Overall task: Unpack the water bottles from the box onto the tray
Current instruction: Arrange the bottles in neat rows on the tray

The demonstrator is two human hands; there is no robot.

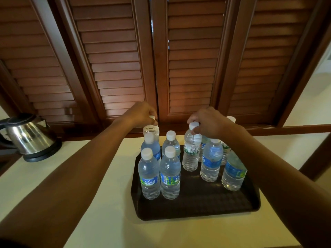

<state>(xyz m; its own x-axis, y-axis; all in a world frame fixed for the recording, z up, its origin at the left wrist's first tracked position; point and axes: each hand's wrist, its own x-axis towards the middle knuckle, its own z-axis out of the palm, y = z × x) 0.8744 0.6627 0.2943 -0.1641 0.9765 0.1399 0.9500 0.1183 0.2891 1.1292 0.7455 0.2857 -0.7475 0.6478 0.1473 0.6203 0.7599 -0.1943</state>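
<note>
A dark brown tray [197, 208] lies on the pale counter with several clear water bottles standing on it in two groups. My left hand [141, 113] grips the white cap of a bottle [152, 131] at the back left of the tray. My right hand [207, 122] pinches the cap of a green-labelled bottle [190, 151] near the tray's middle; whether its base touches the tray I cannot tell. Blue-labelled bottles [149, 176] stand in front on the left, others [210, 160] on the right under my right forearm. No box is in view.
A steel electric kettle [30, 138] on a black base stands at the counter's left. Brown louvred shutters [161, 59] rise right behind the counter. The counter [89, 212] ends at a drop on the right, beyond the tray.
</note>
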